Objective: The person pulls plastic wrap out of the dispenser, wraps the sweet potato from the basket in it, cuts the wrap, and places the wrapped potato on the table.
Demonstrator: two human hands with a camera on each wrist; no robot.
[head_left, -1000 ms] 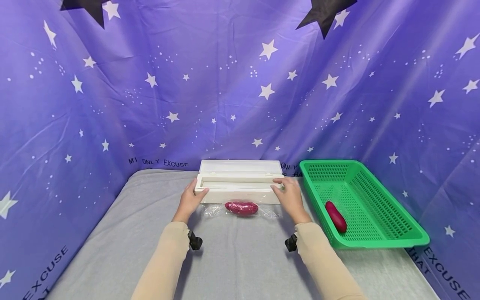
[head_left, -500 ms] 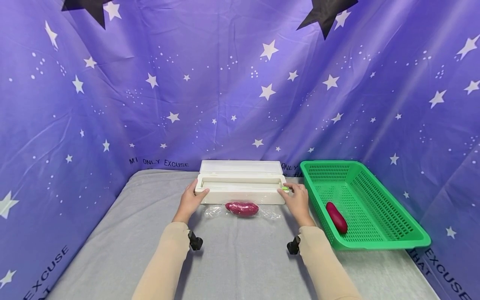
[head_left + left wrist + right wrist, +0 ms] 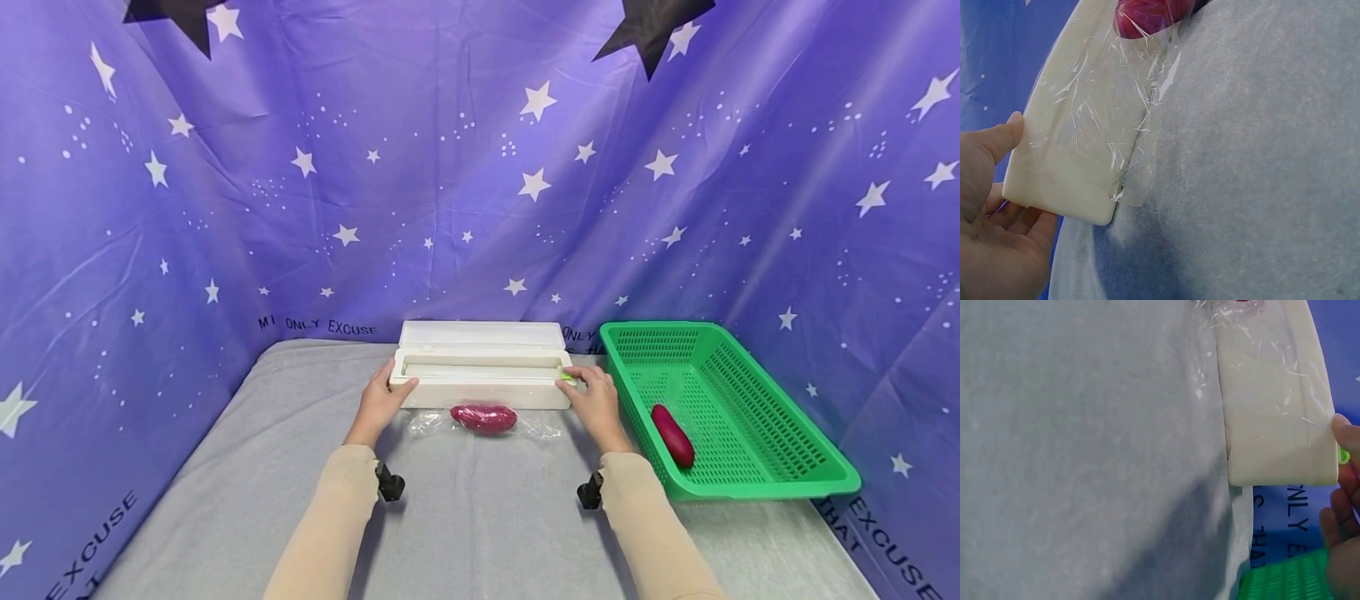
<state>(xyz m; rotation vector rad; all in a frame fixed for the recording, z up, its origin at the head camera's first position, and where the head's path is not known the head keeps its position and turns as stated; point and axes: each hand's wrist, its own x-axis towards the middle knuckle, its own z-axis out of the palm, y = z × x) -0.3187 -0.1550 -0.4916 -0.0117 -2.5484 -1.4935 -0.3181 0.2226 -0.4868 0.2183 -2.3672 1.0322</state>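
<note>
Head view shows the left hand (image 3: 377, 403) gripping the white box (image 3: 465, 393) and the right hand (image 3: 597, 405) pinching its green tab (image 3: 566, 377). In front lies a plastic-wrapped purple-red vegetable (image 3: 483, 419).

The table (image 3: 480, 525) has a plain grey surface. Directly on it, towards the far edge, stands a long white box (image 3: 480, 396) with its lid raised, and just before that lies a dark-red, elongated item (image 3: 483, 418) in clear film (image 3: 427, 422). A green basket (image 3: 765, 489) sits to the right, its near corner jutting past the table's side.
</note>
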